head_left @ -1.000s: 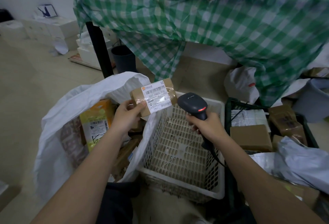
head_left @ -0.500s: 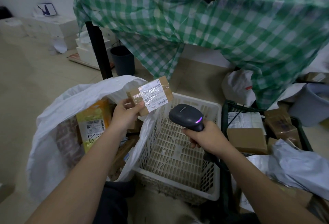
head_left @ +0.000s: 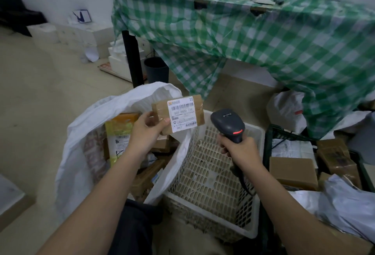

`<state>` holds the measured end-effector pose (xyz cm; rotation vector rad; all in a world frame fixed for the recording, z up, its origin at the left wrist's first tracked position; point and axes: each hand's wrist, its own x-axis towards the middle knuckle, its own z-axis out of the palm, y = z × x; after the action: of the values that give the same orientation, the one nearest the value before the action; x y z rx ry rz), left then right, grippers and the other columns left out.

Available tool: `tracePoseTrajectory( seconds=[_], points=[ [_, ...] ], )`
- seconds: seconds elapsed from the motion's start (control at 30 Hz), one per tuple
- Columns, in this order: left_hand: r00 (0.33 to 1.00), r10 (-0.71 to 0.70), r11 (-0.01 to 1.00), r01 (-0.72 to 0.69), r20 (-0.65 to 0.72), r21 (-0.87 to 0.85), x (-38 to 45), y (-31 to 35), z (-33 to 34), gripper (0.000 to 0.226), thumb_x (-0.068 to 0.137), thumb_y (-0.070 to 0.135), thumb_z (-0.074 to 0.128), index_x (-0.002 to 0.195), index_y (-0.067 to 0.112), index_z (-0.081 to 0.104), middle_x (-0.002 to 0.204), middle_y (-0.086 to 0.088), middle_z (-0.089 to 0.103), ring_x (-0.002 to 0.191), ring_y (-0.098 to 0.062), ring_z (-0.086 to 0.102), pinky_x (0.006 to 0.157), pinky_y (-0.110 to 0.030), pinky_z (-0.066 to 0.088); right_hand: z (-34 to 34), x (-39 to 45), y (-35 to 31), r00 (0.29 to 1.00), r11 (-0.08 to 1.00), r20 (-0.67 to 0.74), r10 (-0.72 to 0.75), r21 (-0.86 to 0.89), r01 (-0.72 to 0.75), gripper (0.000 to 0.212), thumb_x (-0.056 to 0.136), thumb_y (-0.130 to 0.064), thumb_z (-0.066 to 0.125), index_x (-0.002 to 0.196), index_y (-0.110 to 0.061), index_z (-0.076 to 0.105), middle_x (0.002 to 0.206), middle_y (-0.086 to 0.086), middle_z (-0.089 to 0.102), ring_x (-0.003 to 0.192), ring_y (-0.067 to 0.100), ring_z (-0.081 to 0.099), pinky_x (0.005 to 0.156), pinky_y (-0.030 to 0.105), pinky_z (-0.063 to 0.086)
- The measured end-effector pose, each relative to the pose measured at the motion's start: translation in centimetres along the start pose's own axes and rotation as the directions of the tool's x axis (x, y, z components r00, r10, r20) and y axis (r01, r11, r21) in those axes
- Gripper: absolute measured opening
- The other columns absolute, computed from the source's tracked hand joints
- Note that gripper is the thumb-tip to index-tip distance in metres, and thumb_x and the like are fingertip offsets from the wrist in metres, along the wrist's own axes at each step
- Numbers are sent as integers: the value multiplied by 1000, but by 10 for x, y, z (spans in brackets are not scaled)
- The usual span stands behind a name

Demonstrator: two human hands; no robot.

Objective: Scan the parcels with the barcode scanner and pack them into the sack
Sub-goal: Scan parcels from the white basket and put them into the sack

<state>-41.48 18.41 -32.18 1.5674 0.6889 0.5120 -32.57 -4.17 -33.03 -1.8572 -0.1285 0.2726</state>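
Observation:
My left hand (head_left: 145, 131) pinches a small brown cardboard parcel (head_left: 178, 113) by its left end, above the mouth of the white sack (head_left: 81, 143). Its white barcode label faces me. My right hand (head_left: 241, 149) grips the handle of the black barcode scanner (head_left: 227, 124), just right of the parcel, with a red light lit on its head. The sack stands open at the left and holds several parcels, among them a yellow-green box (head_left: 119, 133).
A white perforated plastic basket (head_left: 215, 173) stands between the sack and a dark crate (head_left: 269, 139) holding brown boxes (head_left: 293, 171) and grey mailer bags (head_left: 345, 200). Behind is a table under a green checked cloth (head_left: 263, 37), with a black bin (head_left: 156, 70) below it.
The parcel turned so its label faces me squarely. The scanner moved up and right a little, and its light went from purple to red.

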Motion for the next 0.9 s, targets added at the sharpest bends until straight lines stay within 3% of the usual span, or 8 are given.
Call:
tracePoseTrajectory(
  seconds=[0.1,0.23,0.33,0.53,0.67,0.77,0.83,0.9],
  points=[
    [998,53,997,-50,-39,60,-12,6,-28,43,84,26,73,124,16,58,120,0,61,111,-19,59,94,-43,51,21,10,-8,995,990,-101,8,140,6,16,84,-21,74,83,-6,68,67,6,68,63,17,64,64,31,53],
    [996,79,979,-70,-41,192,-24,1,-69,19,84,24,73,93,35,61,96,17,63,103,-17,62,95,-45,50,56,21,-13,989,981,-146,10,193,18,18,81,-24,76,85,-10,66,77,8,65,72,21,59,67,31,45],
    [1000,22,968,-17,-18,250,-26,-16,-88,11,75,35,77,83,38,70,93,10,72,95,-20,68,90,-51,53,83,29,-14,989,981,-150,-7,192,36,36,73,-27,84,99,-9,65,91,8,67,86,24,62,75,32,45],
    [997,-81,911,75,-1,405,-5,-58,-87,16,87,27,70,100,18,66,97,4,70,87,-13,65,80,-33,52,114,49,-5,997,997,-58,-49,-65,45,26,73,-6,76,87,-13,55,78,4,58,78,23,57,69,31,42],
    [994,-112,914,110,-18,391,23,-83,-74,14,90,24,66,103,20,62,101,6,66,92,-14,61,81,-30,47,107,58,-12,971,991,-200,-128,17,134,27,76,0,67,70,-19,48,61,-2,49,55,12,44,57,25,35],
    [996,-89,939,84,0,335,42,-89,-57,31,91,25,65,120,13,64,111,1,66,97,-16,61,83,-30,47,94,59,-26,926,962,-296,-236,67,266,23,74,2,69,85,-14,56,64,-6,53,49,4,44,50,21,35],
    [998,-68,929,57,18,365,52,-92,-47,34,93,27,62,123,12,60,110,2,65,96,-14,58,80,-27,42,91,58,-26,924,952,-257,-283,39,302,23,75,3,68,87,-11,55,64,-3,54,49,0,43,50,14,36],
    [992,-90,901,45,83,432,61,-95,-40,37,94,28,60,127,12,56,119,-4,64,105,-21,59,83,-27,41,90,57,-18,942,958,-182,-282,-10,285,20,77,1,70,84,-9,55,67,5,55,61,8,46,57,23,38]
  ],
)
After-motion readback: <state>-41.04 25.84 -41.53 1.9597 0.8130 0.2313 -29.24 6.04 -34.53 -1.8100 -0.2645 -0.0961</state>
